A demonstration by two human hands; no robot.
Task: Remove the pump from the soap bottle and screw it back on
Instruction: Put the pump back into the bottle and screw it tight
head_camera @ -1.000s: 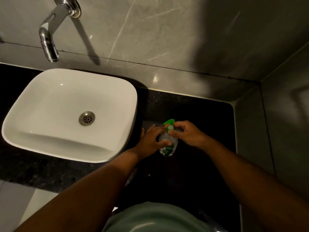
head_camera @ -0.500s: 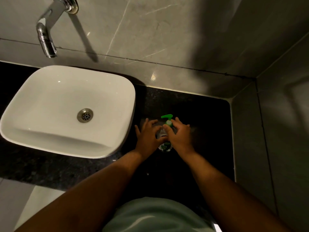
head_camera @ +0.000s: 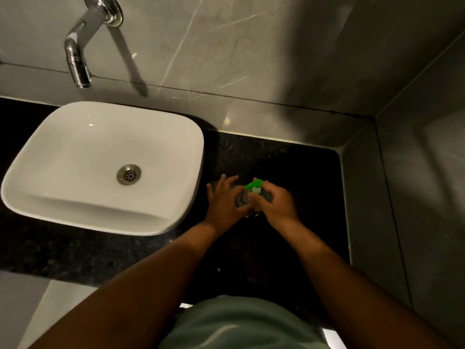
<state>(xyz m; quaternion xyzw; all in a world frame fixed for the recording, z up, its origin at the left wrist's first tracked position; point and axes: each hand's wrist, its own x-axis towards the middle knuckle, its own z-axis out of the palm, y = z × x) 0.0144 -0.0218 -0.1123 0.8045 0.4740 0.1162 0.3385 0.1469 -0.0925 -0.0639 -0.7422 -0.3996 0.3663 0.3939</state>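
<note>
A small clear soap bottle (head_camera: pixel 242 199) stands on the black counter (head_camera: pixel 289 167), right of the sink. Its green pump (head_camera: pixel 254 185) with a white collar sits on top, nozzle pointing left. My left hand (head_camera: pixel 224 202) wraps the bottle's left side, fingers spread upward. My right hand (head_camera: pixel 275 201) grips the pump's collar from the right with thumb and fingers. Most of the bottle is hidden between the two hands.
A white basin (head_camera: pixel 173 137) with a metal drain (head_camera: pixel 128 174) fills the left of the counter. A chrome tap (head_camera: pixel 76 59) juts from the grey marble wall above it. A side wall (head_camera: pixel 415 197) closes the counter on the right.
The pump's nozzle has turned from pointing up-right to pointing left. My right hand has shifted around the collar, and the view has tilted slightly.
</note>
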